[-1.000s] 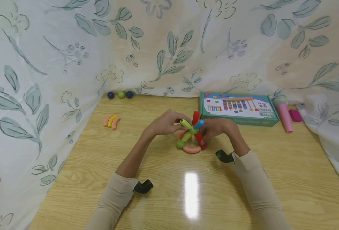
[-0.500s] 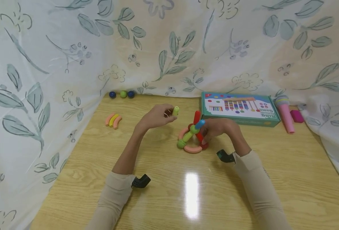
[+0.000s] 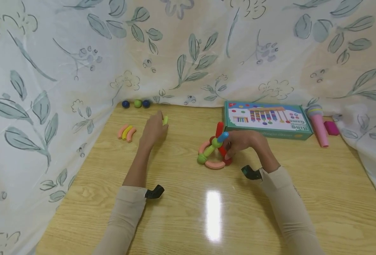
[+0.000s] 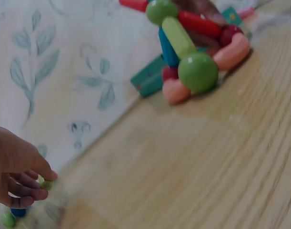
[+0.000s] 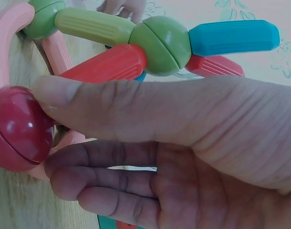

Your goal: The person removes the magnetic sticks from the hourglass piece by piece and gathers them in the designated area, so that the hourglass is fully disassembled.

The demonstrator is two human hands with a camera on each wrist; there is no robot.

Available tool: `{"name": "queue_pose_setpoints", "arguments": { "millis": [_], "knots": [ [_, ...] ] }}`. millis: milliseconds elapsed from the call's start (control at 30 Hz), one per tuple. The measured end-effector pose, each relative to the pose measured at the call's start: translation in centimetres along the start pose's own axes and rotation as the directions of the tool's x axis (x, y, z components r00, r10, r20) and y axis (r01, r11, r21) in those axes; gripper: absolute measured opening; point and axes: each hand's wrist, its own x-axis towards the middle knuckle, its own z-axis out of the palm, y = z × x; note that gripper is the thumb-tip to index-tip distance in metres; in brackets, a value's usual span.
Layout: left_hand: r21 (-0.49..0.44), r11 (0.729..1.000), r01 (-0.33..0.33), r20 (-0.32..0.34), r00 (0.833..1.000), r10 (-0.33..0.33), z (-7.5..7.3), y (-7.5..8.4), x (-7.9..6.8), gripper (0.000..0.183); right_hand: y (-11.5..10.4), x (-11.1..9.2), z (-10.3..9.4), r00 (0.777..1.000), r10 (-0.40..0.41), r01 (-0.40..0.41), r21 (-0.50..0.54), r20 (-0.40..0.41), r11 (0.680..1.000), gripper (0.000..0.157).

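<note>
Toward the back left of the table, my left hand [image 3: 154,129] pinches a light green stick [image 3: 165,120] between thumb and fingers; in the left wrist view only the stick's end [image 4: 46,183] shows. At the middle stands a toy structure of balls and sticks, with a green top ball [image 3: 217,142], a green stick [image 3: 209,151], a blue stick [image 3: 223,137] and curved pink sticks [image 3: 215,165] around its base. My right hand [image 3: 243,141] grips its red stick [image 5: 107,64] low down, the thumb by the dark red ball [image 5: 24,129]. The fingers partly hide that joint.
Two blue balls and a green ball [image 3: 138,103] lie along the back edge. Curved pink and yellow sticks [image 3: 127,132] lie at the left. A game box [image 3: 267,120], a pink toy microphone [image 3: 319,127] and a magenta block [image 3: 331,128] stand at the back right.
My left hand has taken the light green stick off the top green ball and carried it left toward the back. My right hand has stayed on the structure.
</note>
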Motion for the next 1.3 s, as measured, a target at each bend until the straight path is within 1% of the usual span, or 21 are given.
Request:
{"name": "queue_pose_setpoints", "arguments": {
  "millis": [100, 200, 267, 433, 533, 600, 700, 767, 900, 1000, 1100, 1200, 1300],
  "knots": [
    [-0.004, 1.0, 0.03, -0.011, 0.999, -0.03, 0.9, -0.9, 0.2, 0.022, 0.1, 0.0, 0.0, 1.0, 0.0, 0.0, -0.003, 0.0, 1.0, 0.021],
    [-0.004, 0.999, 0.051, -0.025, 0.998, -0.051, 1.4, -1.4, 0.5, 0.021, 0.0, 0.0, 0.1, 1.0, -0.007, 0.007, -0.011, -0.004, 1.0, 0.021],
    [0.004, 0.999, 0.054, -0.034, 0.998, -0.054, 1.6, -1.7, 0.6, 0.021, 0.0, 0.1, 0.1, 1.0, -0.018, 0.018, -0.021, -0.003, 1.0, 0.021],
    [0.023, 0.998, 0.066, -0.041, 0.997, -0.065, 1.7, -2.0, 0.6, 0.024, 0.1, 0.1, 0.1, 1.0, -0.012, 0.012, -0.026, 0.001, 1.0, 0.02],
    [0.023, 0.997, 0.08, -0.032, 0.996, -0.079, 1.5, -2.0, 0.6, 0.028, 0.1, 0.1, 0.1, 1.0, -0.001, 0.0, -0.024, -0.004, 1.0, 0.019],
    [0.014, 0.995, 0.099, -0.013, 0.995, -0.099, 1.4, -2.1, 0.5, 0.033, 0.1, 0.1, 0.1, 1.0, 0.007, -0.007, -0.015, -0.005, 1.0, 0.019],
    [-0.016, 0.991, 0.134, 0.021, 0.991, -0.134, 1.2, -2.1, 0.4, 0.041, 0.1, 0.1, 0.1, 1.0, 0.009, -0.009, 0.011, 0.002, 1.0, 0.021],
    [-0.042, 0.988, 0.149, 0.035, 0.988, -0.148, 1.1, -2.2, 0.4, 0.043, 0.1, 0.0, 0.1, 1.0, 0.009, -0.009, 0.017, 0.005, 1.0, 0.022],
    [-0.06, 0.992, 0.112, 0.018, 0.994, -0.112, 1.1, -2.1, 0.6, 0.038, 0.1, 0.0, 0.1, 1.0, 0.004, -0.004, -0.001, 0.0, 1.0, 0.023],
    [-0.048, 0.996, 0.078, -0.007, 0.997, -0.078, 1.2, -2.1, 0.6, 0.034, 0.1, -0.1, 0.1, 1.0, 0.009, -0.009, 0.001, 0.001, 1.0, 0.023],
    [-0.047, 0.996, 0.077, -0.018, 0.997, -0.078, 1.3, -2.0, 0.7, 0.03, 0.1, -0.1, 0.1, 1.0, 0.014, -0.014, 0.01, 0.003, 1.0, 0.022],
    [-0.045, 0.995, 0.087, -0.02, 0.996, -0.088, 1.4, -2.1, 0.8, 0.024, 0.1, -0.1, 0.1, 1.0, -0.006, 0.006, -0.009, -0.011, 1.0, 0.02],
    [-0.047, 0.994, 0.1, -0.013, 0.995, -0.101, 1.4, -2.3, 1.0, 0.024, 0.2, 0.0, 0.1, 1.0, -0.018, 0.017, -0.025, -0.022, 1.0, 0.019]
  ]
}}
